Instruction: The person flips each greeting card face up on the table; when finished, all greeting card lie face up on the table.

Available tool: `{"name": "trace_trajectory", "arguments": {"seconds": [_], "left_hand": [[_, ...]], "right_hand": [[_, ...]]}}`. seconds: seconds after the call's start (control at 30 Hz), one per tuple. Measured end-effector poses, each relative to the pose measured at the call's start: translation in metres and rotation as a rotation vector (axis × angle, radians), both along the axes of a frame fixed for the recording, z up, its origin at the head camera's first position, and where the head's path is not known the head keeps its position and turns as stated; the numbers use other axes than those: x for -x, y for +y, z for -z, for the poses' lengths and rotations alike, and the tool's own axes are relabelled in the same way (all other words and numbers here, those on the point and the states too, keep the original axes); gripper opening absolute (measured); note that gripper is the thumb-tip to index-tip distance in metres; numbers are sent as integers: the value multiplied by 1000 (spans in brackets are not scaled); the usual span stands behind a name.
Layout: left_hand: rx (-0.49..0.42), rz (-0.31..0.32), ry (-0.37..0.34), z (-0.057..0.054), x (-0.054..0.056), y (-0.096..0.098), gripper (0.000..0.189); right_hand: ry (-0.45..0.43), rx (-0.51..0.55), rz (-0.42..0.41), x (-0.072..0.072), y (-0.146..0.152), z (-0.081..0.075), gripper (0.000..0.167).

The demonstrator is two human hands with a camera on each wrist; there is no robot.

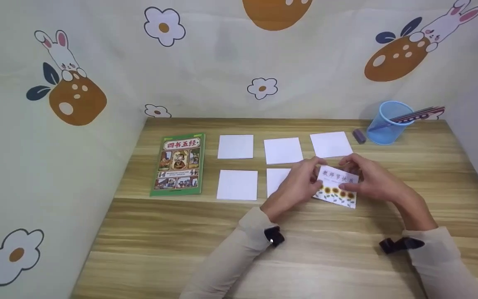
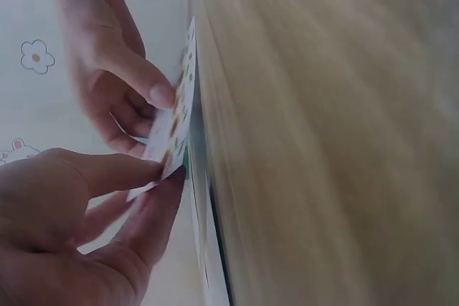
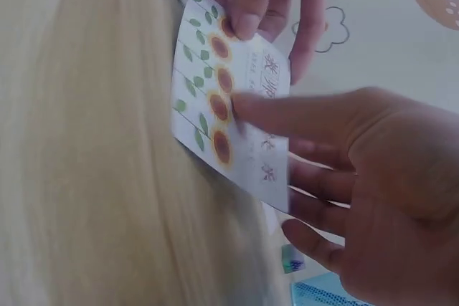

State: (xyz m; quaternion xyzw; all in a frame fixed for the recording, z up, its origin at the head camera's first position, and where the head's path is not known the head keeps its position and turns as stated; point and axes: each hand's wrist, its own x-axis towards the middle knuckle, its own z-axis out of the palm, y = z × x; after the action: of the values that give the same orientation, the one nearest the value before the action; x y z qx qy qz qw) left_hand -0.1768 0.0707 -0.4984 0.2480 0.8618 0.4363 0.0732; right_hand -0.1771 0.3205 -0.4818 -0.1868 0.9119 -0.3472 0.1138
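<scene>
One sunflower card, right of centre in the head view, lifted just above the bench, printed face up: row of sunflowers along the lower edge, line of characters above, not legible. Pinched at its left end by the left hand, thumb on top and fingers beneath. Pinched at its right end by the right hand, thumb laid across the flower row, fingers curled behind the card. Four flowers fully visible in the right wrist view, a fifth partly covered by a fingertip.

Five white cards around it: three in the upper row, two in the lower row; the second lower one half hidden by the left hand.

One green book at centre left. One blue mesh cup at upper right, tipped over, pencils protruding, count unclear. One small dark object beside it, too small to identify.
</scene>
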Motion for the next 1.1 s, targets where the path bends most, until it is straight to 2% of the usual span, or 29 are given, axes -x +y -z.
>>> {"name": "trace_trajectory", "arguments": {"seconds": [0.2, 0.3, 0.43, 0.53, 0.67, 0.8, 1.0, 1.1], "left_hand": [[205, 11, 71, 1, -2, 3, 43], [234, 24, 89, 1, -2, 4, 39], [262, 54, 76, -2, -2, 4, 42], [285, 95, 72, -5, 0, -2, 44], [303, 156, 109, -11, 2, -19, 46], [313, 181, 122, -13, 1, -45, 45], [308, 204, 158, -9, 6, -90, 48], [310, 196, 146, -5, 10, -108, 52]], "right_hand": [[42, -40, 7, 4, 3, 10, 41], [63, -28, 4, 6, 6, 13, 42], [85, -28, 10, 8, 11, 14, 43], [100, -43, 11, 8, 13, 15, 44], [76, -67, 9, 8, 15, 16, 45], [63, -97, -3, 6, 14, 13, 43], [200, -102, 15, 4, -8, 11, 36], [235, -82, -20, 5, -29, 11, 37]]}}
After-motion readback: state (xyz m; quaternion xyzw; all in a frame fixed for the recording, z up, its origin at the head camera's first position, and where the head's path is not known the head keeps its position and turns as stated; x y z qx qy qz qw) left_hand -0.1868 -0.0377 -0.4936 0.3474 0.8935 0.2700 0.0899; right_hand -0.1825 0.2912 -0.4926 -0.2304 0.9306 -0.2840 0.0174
